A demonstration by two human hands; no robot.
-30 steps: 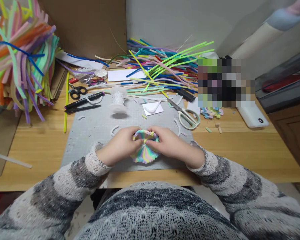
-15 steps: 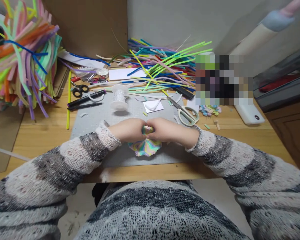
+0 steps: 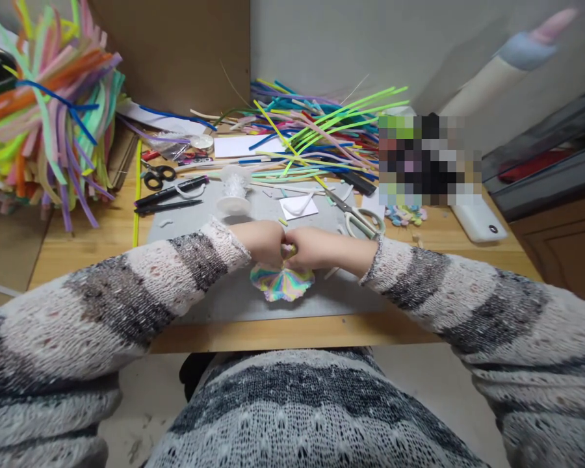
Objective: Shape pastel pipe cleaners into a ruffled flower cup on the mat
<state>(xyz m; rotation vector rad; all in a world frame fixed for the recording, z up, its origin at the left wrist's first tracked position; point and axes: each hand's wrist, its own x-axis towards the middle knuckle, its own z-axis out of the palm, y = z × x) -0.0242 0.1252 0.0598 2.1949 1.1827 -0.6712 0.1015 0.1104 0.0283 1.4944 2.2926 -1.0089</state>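
Note:
A pastel, many-coloured ruffled piece (image 3: 282, 283) fans out below my hands over the grey cutting mat (image 3: 214, 302). My left hand (image 3: 264, 241) is closed on its upper part from the left. From the right, my right hand (image 3: 306, 247) pinches the same upper part, its knuckles close against the left hand. The fingertips are mostly hidden between the two hands. Just behind them a clear spool (image 3: 234, 190) stands on the mat, and a white card (image 3: 298, 207) with a pale bent strip lies beside it.
Pale-handled scissors (image 3: 355, 214) lie at the right, near a white phone-like object (image 3: 480, 218). Black scissors (image 3: 158, 175) and black pens (image 3: 170, 195) are at the left. Loose fuzzy stems (image 3: 322, 130) spread along the back; a large bundle (image 3: 53, 110) stands back left.
My left hand has turned, its wrist and sleeve moving right and slightly up. The hands are closer together, and the ruffled piece shows a little more open. The view has shifted slightly.

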